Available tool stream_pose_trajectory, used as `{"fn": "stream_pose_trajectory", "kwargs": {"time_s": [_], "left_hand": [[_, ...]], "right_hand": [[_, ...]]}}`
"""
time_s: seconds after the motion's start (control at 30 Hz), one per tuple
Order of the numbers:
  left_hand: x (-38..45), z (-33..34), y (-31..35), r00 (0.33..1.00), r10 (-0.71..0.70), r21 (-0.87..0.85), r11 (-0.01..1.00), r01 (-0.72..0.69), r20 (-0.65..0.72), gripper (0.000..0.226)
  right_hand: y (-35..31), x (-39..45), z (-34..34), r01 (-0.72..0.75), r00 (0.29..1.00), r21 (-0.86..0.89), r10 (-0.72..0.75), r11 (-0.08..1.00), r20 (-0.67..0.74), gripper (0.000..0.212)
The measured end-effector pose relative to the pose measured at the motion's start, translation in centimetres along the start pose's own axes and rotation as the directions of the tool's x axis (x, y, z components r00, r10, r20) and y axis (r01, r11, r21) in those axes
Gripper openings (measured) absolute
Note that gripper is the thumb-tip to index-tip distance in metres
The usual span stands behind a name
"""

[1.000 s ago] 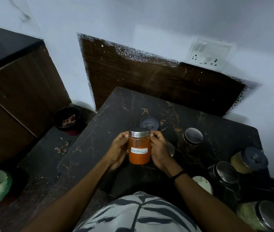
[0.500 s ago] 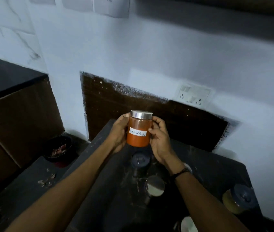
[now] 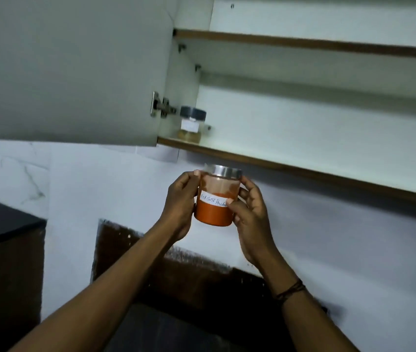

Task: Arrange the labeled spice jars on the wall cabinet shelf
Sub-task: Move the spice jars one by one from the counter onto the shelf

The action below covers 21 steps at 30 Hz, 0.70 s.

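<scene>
Lifted red chilli jar (image 3: 216, 199) from just above the worktop up to just below the lower cabinet shelf (image 3: 290, 166), both hands (image 3: 180, 203) (image 3: 249, 212) gripping; view tilted up, open cabinet door (image 3: 69, 69) and shelved jar (image 3: 191, 125) newly visible.

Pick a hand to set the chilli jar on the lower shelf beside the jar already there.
Right, marginally. Both hands grip the chilli jar, but the right hand is on the shelf's open side; the left hand sits under the door.

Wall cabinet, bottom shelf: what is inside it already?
One small dark-lidded jar with a white label stands at the bottom shelf's left end, beside the hinge. The shelf surface behind its front edge is hidden from this low angle.
</scene>
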<state>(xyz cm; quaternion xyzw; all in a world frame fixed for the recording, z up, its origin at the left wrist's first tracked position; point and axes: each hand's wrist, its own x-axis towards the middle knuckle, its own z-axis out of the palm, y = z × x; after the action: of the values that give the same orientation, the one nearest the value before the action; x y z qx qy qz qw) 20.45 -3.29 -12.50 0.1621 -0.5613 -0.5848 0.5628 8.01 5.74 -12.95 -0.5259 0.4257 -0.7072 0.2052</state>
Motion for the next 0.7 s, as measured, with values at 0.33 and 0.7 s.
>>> {"fn": "stream_pose_trajectory", "kwargs": {"time_s": [0.33,0.7], "left_hand": [[7.5,4.6,10.2,0.979,0.202,0.019,0.979,-0.202,-0.005,0.027],[15.4,5.8,9.6,0.974,0.226,0.272,0.936,-0.224,0.025,0.037]], "right_hand": [[-7.7,10.0,1.5,0.219,0.968,-0.075,-0.226,0.973,-0.110,0.026],[-7.2,18.6,2.0,0.142,0.941,-0.452,-0.262,0.881,-0.215,0.035]]}}
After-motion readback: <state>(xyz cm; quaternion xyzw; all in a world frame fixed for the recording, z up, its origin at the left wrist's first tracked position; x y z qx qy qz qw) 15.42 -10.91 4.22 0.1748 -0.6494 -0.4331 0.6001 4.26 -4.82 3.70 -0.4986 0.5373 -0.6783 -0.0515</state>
